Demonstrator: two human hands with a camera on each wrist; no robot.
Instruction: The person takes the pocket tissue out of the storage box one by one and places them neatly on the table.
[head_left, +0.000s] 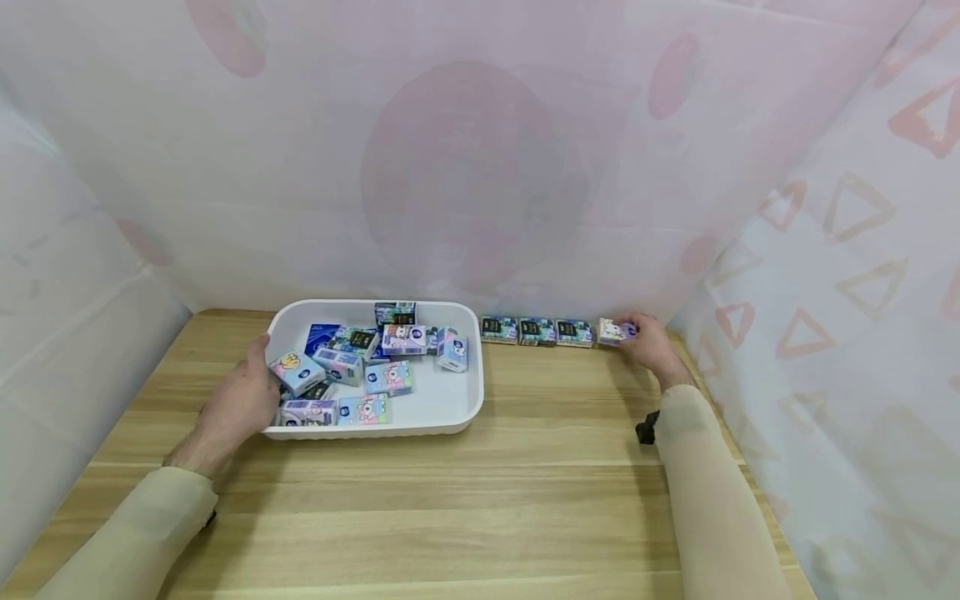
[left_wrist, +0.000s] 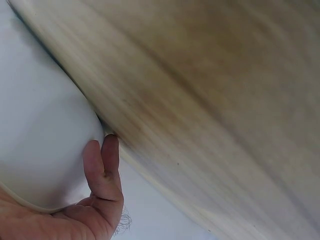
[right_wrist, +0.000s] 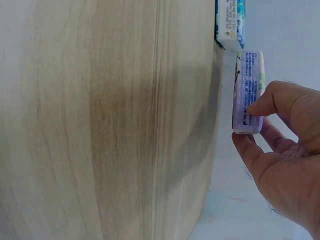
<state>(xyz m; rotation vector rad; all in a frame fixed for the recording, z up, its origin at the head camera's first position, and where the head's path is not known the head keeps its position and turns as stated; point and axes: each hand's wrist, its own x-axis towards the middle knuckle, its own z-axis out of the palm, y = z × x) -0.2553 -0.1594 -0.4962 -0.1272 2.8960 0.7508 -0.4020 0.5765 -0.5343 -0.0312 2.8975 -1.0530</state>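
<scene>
1. Pinching a lilac-and-white packet (right_wrist: 247, 85), the thumb and bent fingers of the right hand (head_left: 651, 343) are set against one end; a small, soft-edged block is formed by its smooth printed wrapper.
2. By the curled fingers of the left hand (head_left: 238, 396), the glossy outer wall of a white tray (head_left: 446, 408) with rounded corners is gripped at its left end.
3. The pinched packet is seen near the table's back edge, just beside but apart from a row of dark floral packets (head_left: 537, 332), three in number.
4. Inside the tray, rectangular pastel and blue packets (head_left: 388, 378) are jumbled, some tilted over others.
5. Tray and row are supported by a wood-grained table (head_left: 525, 500), backed by a pale sheet (head_left: 465, 208) printed with pink rounds.
</scene>
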